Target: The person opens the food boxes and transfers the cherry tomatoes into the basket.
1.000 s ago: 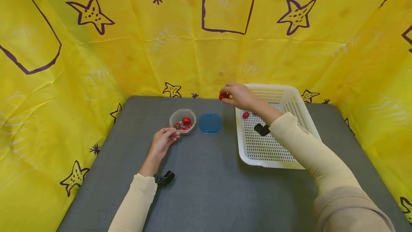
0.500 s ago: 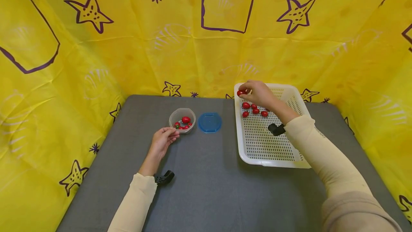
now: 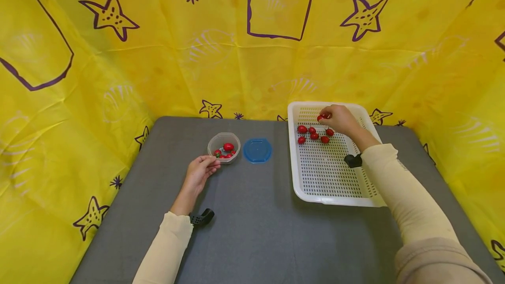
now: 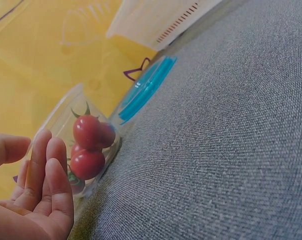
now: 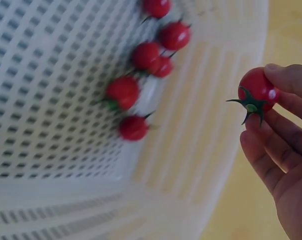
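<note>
My right hand (image 3: 340,119) pinches a cherry tomato (image 5: 258,90) with a green calyx between thumb and fingers, above the far part of a white perforated basket (image 3: 331,200). Several more tomatoes (image 3: 314,136) lie in that basket near its far wall. At the left, my left hand (image 3: 200,171) pinches the near rim of a small clear plastic container (image 3: 214,141). Inside it are several tomatoes (image 4: 88,132), one with its stalk pointing up in the left wrist view. The container stands on the grey table.
A blue lid (image 3: 257,150) lies flat between the container and the basket. Grey cloth covers the table (image 3: 252,231). A yellow patterned curtain (image 3: 221,73) rises behind the far edge and along both sides.
My right hand has moved right with its tomato, from beside the basket's left rim to over the far part of the basket. The left hand keeps its place at the container.
</note>
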`<state>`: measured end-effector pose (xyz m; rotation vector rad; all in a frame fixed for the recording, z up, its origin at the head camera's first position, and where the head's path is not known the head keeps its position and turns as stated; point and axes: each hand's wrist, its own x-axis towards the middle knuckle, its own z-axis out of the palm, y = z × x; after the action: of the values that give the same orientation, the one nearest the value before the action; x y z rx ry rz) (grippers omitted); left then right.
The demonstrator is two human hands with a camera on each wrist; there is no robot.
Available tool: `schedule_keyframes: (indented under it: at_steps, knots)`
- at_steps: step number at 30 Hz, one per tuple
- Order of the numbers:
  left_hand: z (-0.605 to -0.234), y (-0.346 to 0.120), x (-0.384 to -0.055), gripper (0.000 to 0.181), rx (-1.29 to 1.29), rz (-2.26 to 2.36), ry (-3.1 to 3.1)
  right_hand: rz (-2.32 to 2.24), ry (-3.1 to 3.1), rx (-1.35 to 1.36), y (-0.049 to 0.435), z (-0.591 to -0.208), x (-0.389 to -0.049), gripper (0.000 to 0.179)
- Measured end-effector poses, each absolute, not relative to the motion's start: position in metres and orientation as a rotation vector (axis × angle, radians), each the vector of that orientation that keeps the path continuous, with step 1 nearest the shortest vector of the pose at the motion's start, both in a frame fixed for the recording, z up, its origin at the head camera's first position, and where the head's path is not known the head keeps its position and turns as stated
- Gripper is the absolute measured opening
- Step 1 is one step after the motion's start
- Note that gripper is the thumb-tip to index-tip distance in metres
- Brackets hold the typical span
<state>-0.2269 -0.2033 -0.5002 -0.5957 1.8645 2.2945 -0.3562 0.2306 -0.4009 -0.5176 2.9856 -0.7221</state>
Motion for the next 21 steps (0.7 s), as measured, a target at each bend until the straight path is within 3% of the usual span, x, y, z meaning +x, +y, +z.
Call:
schedule_keyframes:
  at_steps: [21]
  knots:
    - [-0.499, -0.203, -0.227, 0.007, -0.583, 2.301, 1.848, -0.432, 2.806, -0.231, 0.270, -0.447, -0.364, 0.018]
